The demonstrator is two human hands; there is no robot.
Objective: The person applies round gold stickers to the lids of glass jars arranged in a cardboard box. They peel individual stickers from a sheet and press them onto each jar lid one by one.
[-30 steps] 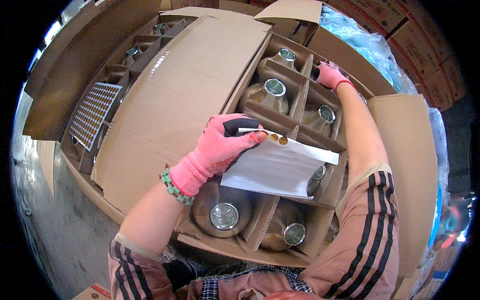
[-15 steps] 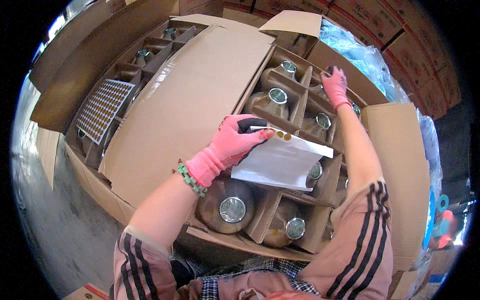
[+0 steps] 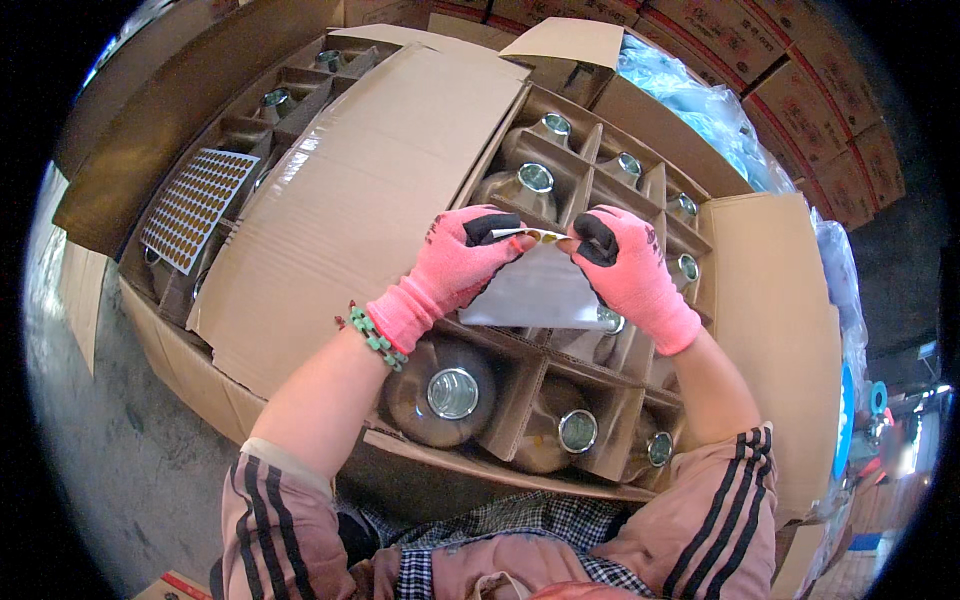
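Note:
My left hand [image 3: 465, 255], in a pink glove with black palm, pinches the top edge of a white sticker sheet [image 3: 530, 290]. A few round gold stickers [image 3: 548, 237] show along that edge. My right hand [image 3: 630, 265], gloved alike, is closed at the sheet's right end, thumb and finger pressed together on its edge. Whether a loose sticker is between them is hidden. Beneath the sheet, round glass bottles stand upright in a divided carton [image 3: 520, 420], their mouths up. The nearest is a large glass bottle [image 3: 440, 400] below my left wrist.
A cardboard flap [image 3: 360, 190] lies across the carton's middle. On the left, a full sheet of gold stickers [image 3: 200, 205] rests over dividers and more bottles. An upright flap [image 3: 770, 340] and clear plastic wrap [image 3: 710, 115] border the right side. Stacked cartons [image 3: 790, 90] stand behind.
My right hand has come back from the far right bottles to the sticker sheet and closed at its edge. The left hand still holds the sheet, now tilted more edge-on.

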